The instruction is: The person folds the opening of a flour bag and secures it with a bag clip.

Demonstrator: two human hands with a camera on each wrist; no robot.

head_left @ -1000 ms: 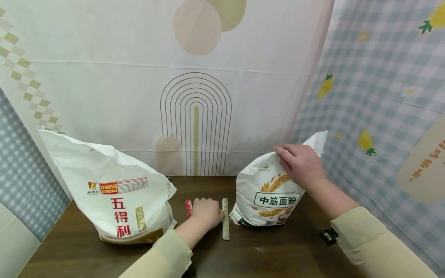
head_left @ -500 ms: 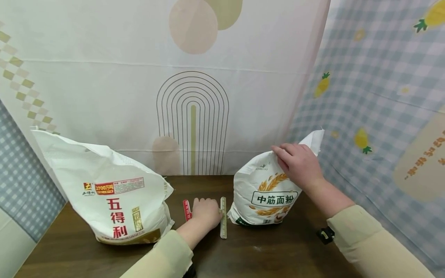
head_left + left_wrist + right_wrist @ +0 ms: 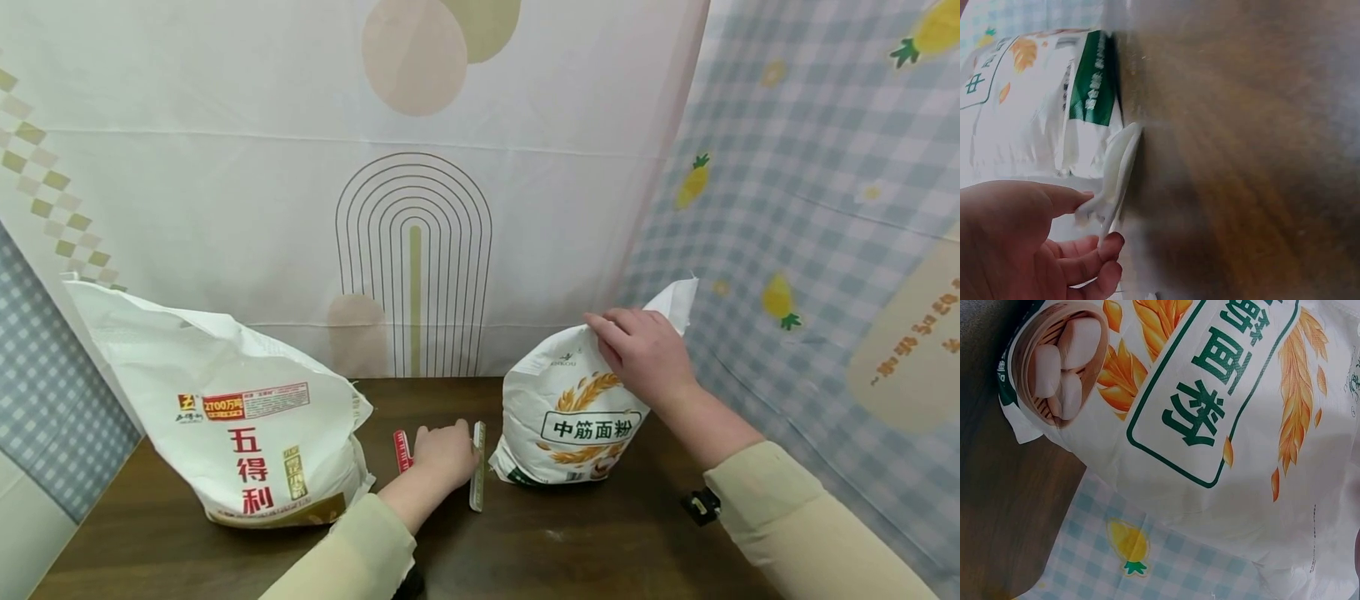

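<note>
A white backdrop cloth [image 3: 225,208], printed with thin arches and rounded beige shapes, hangs across the far side, a fold line running over it. At the right hangs a softly rippled blue-and-white checked cloth [image 3: 810,208] with yellow pineapples. Below them spreads the brown table [image 3: 555,550], smooth and wood-grained.

At the left on the table stands the larger flour bag [image 3: 187,375], white and creased, its broad upper part slanting up to a peak at the far left. The smaller flour bag [image 3: 558,383] stands at the right, plump and wrinkled, with orange wheat ears and a green-framed label. Two pale, thick-cuffed sleeves [image 3: 795,508] reach in from the near side.

The right hand [image 3: 648,354] is clamped on the top of the smaller bag — its fingers bent over the edge. The left hand [image 3: 444,457], between the bags, pinches a pale plastic clip [image 3: 477,479] between thumb and fingers. That clip (two slim, slightly curved arms in the left wrist view) lies just left of the smaller bag, low over the table. A flat red strip [image 3: 402,450] with white marks lies left of the hand, partly hidden by it.
</note>
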